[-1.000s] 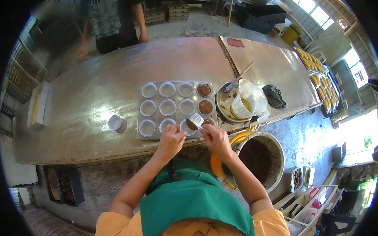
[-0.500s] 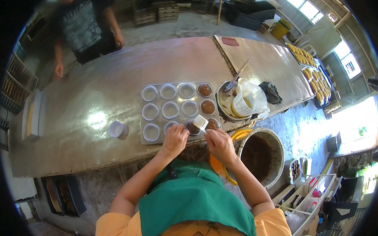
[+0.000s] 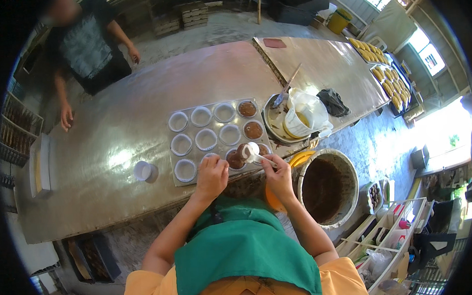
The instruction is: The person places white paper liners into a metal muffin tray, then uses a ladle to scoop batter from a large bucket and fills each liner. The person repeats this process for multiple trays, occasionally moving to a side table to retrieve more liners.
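Observation:
My right hand [image 3: 278, 176] grips the handle of a white scoop [image 3: 251, 153]. Its bowl is tilted over a paper-lined cup [image 3: 236, 161] in the front row of the muffin tin [image 3: 188, 114], and brown batter shows at its mouth and in the cup. Beside that cup, my left hand [image 3: 212, 177] rests at the tin's front edge with curled fingers, partly covering another liner; whether it pinches anything is hidden. Brown batter [image 3: 253, 129] fills the cups of the right-hand column. The other visible white liners [image 3: 206, 139] hold no batter.
A loose paper cup [image 3: 142, 171] stands left of the tin. To the right are a translucent pitcher [image 3: 303, 114] and a spatula [image 3: 291, 83] on a round pan, plus a black plastic bag [image 3: 333, 102]. A large bucket [image 3: 328, 188] holds brown batter. Across the table stands another person [image 3: 87, 48].
The scoop has turned and tipped over the front-row cup, with brown batter now showing at its mouth. My left hand stays by the tin's front edge. The whole view has shifted slightly.

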The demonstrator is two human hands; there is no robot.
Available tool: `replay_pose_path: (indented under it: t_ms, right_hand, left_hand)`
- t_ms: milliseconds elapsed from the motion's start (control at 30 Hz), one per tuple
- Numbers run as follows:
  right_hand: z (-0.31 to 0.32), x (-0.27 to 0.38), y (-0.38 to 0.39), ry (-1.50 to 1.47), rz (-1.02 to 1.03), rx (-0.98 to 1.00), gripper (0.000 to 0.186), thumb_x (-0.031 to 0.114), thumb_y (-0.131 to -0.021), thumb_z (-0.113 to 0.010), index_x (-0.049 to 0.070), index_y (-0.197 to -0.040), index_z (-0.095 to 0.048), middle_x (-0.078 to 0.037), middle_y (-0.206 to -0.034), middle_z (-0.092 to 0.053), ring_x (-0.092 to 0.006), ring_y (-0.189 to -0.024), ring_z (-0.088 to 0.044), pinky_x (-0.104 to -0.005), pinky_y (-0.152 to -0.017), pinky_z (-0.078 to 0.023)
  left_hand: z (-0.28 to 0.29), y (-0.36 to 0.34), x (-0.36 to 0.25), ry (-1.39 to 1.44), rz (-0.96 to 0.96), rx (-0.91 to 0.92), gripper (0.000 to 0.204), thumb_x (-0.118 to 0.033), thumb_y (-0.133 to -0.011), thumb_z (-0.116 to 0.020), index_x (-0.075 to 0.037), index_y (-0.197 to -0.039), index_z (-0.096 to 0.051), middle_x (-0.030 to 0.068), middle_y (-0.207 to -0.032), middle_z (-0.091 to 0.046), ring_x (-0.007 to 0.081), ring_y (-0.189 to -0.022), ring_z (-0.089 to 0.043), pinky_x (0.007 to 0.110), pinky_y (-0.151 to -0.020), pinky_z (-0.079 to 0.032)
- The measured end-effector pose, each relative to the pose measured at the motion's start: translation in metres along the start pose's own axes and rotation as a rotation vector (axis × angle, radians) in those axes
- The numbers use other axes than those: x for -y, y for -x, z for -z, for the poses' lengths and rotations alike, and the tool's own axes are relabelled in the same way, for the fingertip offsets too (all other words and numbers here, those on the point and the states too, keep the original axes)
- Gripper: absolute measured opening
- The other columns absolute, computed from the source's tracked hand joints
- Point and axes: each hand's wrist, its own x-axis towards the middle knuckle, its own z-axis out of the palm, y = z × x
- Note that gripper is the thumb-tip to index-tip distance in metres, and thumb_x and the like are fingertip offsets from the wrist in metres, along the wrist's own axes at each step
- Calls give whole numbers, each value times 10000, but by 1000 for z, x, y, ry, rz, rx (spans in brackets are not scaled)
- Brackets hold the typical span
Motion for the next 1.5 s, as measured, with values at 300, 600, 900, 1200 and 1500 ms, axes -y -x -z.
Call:
replay_pose_path:
  t_ms: [300,600,900,1200,1500]
  right_hand:
    - [22,-7,-11,-1115,-699,84,170,178,-937,-551,101,-792,-506,65,-553,-282,-66,-486,-283,-235,-471,-263]
    - [129,-38,7,-1706,-553,110,249,203,-964,-505,95,-744,-463,51,-519,-326,-82,-504,-317,-242,-475,-283]
    - [233,-233,50,-31,-723,-119,210,148,-920,-506,2,-966,-650,-49,-620,-570,-185,-548,-552,-311,-563,-467]
    - [187,-379,28,817,-405,391,209,95,-807,-577,-12,-970,-651,-255,-906,-660,-400,-873,-649,-462,-779,-533]
    - [213,-315,76,-32,-771,901,181,186,-849,-579,16,-866,-640,-85,-642,-579,-191,-574,-559,-335,-519,-433]
  left_hand:
    - [18,-7,-4,-80,124,-91,234,-25,-757,-600,-98,-978,-621,111,-972,-526,303,-898,-494,419,-786,-403]
    - [-12,-34,-73,48,59,-50,246,6,-781,-563,-82,-1002,-623,117,-945,-523,309,-901,-500,408,-799,-405]
    - [-163,-2,-160,738,698,692,311,-186,-958,-549,-5,-1210,-540,92,-1037,-620,167,-896,-622,281,-753,-507]
    - [-204,22,-172,951,1186,545,153,-171,-948,-560,-65,-1041,-620,10,-861,-657,100,-719,-615,244,-665,-484]
    - [-204,14,-181,942,1202,490,159,-170,-950,-563,-57,-1035,-637,-13,-811,-643,71,-674,-595,228,-634,-471]
